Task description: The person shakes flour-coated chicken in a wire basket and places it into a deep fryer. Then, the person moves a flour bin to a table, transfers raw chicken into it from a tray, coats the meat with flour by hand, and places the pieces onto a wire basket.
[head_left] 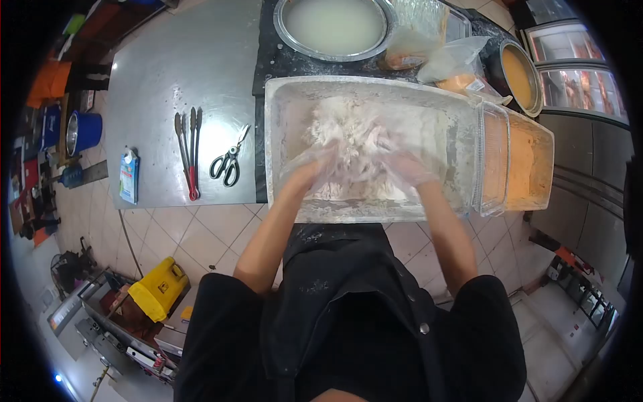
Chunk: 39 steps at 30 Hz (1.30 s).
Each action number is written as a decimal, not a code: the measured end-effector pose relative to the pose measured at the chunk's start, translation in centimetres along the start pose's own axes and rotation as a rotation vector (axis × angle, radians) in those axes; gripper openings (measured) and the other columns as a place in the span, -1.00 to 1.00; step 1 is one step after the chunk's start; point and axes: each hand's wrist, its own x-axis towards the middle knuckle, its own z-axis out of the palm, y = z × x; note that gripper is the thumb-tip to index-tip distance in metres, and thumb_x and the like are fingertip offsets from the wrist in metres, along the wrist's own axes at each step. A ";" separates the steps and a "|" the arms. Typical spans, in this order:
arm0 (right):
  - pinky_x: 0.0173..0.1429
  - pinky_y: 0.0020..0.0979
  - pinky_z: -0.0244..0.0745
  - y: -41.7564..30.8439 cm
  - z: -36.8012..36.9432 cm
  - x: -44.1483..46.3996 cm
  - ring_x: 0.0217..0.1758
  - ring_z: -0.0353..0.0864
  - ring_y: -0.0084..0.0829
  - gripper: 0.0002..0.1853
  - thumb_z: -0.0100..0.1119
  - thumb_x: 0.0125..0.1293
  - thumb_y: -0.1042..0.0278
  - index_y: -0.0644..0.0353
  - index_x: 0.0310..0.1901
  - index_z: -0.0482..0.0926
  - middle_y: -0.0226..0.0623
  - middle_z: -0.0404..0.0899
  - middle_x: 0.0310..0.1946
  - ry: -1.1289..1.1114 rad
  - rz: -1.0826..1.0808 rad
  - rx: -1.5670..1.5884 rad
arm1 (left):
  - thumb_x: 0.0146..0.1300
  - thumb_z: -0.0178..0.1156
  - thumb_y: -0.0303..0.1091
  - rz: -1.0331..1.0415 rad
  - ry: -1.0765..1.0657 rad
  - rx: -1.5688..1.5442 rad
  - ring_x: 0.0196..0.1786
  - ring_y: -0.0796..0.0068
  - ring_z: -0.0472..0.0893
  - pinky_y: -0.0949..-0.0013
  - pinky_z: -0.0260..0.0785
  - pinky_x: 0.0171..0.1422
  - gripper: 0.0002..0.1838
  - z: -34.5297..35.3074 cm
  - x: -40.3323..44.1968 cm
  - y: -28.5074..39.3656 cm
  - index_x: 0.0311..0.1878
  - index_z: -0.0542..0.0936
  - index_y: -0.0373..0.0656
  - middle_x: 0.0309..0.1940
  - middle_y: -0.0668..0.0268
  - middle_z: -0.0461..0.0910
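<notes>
A large white rectangular tub (pixel 288 107) in front of me holds white flour (pixel 422 127). Both hands wear clear plastic gloves and reach into it from the near side. My left hand (pixel 321 164) is in the left-middle of the flour; my right hand (pixel 402 163) is opposite it, a short way to the right. Between them lies a lumpy, flour-coated mass (pixel 355 147), whose kind I cannot make out. Motion blur, flour and the loose gloves hide the fingers of both hands.
On the steel table (pixel 154 74) left lie tongs (pixel 191 157), scissors (pixel 230 161) and a blue-white carton (pixel 129 175). Behind the tub stand a bowl of whitish liquid (pixel 331 23) and plastic bags (pixel 455 63). At right are an orange-powder container (pixel 529 161) and a pot (pixel 522 77).
</notes>
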 end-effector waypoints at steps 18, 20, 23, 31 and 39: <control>0.15 -0.22 0.40 2.0 2.6 3.7 -0.03 0.56 -0.18 -0.67 -0.04 0.27 0.21 0.19 -0.06 0.56 -0.07 0.58 -0.09 0.276 -0.474 -0.365 | 0.22 0.15 -0.11 0.533 0.264 0.295 -0.51 0.40 0.48 0.24 0.30 -0.46 -0.61 0.7 7.7 -6.7 -0.32 0.56 -0.35 -0.54 0.20 0.54; 0.15 -0.21 0.40 1.4 1.3 4.0 -0.02 0.55 -0.15 -0.69 -0.05 0.27 0.23 0.23 -0.09 0.56 -0.04 0.57 -0.09 0.261 -0.375 -0.640 | 0.22 0.12 -0.07 0.540 0.289 0.420 -0.42 0.26 0.51 0.22 0.34 -0.35 -0.59 0.7 9.4 -6.7 -0.26 0.57 -0.33 -0.44 0.07 0.55; 0.15 -0.22 0.40 -2.5 -0.5 3.5 0.05 0.51 -0.11 -0.69 -0.02 0.24 0.27 0.26 -0.08 0.55 -0.02 0.54 -0.04 0.126 -0.159 -0.537 | 0.19 0.12 -0.04 0.369 0.246 0.539 -0.23 0.02 0.55 0.18 0.38 -0.17 -0.56 1.0 11.1 -5.4 -0.12 0.57 -0.28 -0.25 -0.12 0.56; 0.22 -0.29 0.37 1.9 -5.8 4.5 0.12 0.51 -0.23 -0.53 0.10 0.26 0.24 0.37 0.14 0.43 -0.11 0.51 0.07 -0.127 -0.114 0.624 | 0.14 0.21 -0.09 0.155 0.311 0.391 -0.09 0.07 0.60 0.21 0.43 -0.01 -0.46 -1.4 6.3 -0.4 0.05 0.48 -0.35 -0.15 -0.05 0.60; 0.44 -0.32 0.04 -4.0 -1.0 8.6 0.37 0.23 -0.31 -0.53 -0.15 0.43 0.18 0.25 0.27 0.33 -0.11 0.32 0.28 0.171 0.046 0.354 | 0.36 -0.12 0.06 0.233 0.566 0.272 -0.16 0.20 0.58 0.16 0.38 0.02 -0.43 1.2 14.8 0.0 0.03 0.50 -0.34 -0.29 0.07 0.62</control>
